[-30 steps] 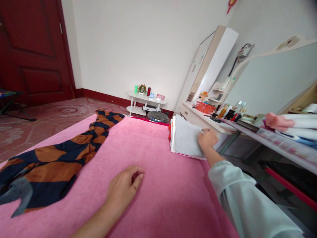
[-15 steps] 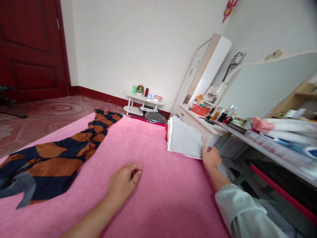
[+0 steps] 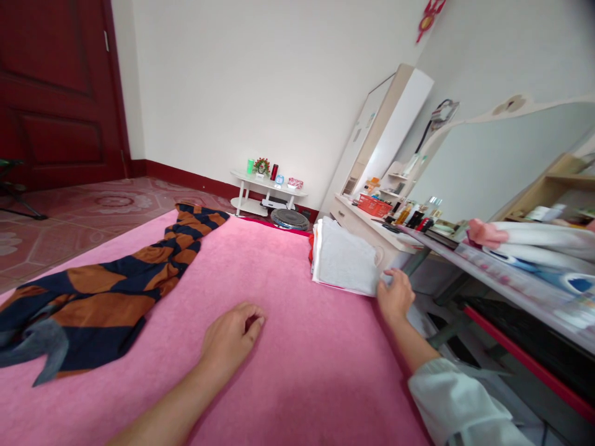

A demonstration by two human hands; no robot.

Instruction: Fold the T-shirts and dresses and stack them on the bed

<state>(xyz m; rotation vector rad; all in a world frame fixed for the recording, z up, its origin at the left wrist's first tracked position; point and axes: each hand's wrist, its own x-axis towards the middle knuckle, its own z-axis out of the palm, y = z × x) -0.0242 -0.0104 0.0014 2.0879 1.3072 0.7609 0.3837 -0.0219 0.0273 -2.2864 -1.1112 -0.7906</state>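
Over the pink bedspread (image 3: 279, 365) rests my left hand (image 3: 235, 334), its fingers curled in toward the thumb around a hollow that shows nothing inside. My right hand (image 3: 395, 294) is at the near right corner of a stack of folded clothes (image 3: 346, 257), with a light grey piece on top. Its thumb and fingers are parted, and no cloth shows between them. Whether the thumb touches the stack's corner I cannot tell. To the left lies a long garment (image 3: 111, 291) with orange-brown and navy blocks, loosely spread and wrinkled.
A white dressing table (image 3: 344, 210) with an orange basket (image 3: 374, 205) and several bottles stands at the right. Nearer is a shelf table (image 3: 493, 279) with white plush items. Beyond the bed are a low white stand (image 3: 269, 183) and a round dark object (image 3: 290, 218).
My right hand's fingers have parted and lifted slightly at the stack's corner. The left hand stays nearly where it was. The whole view has shifted a little.
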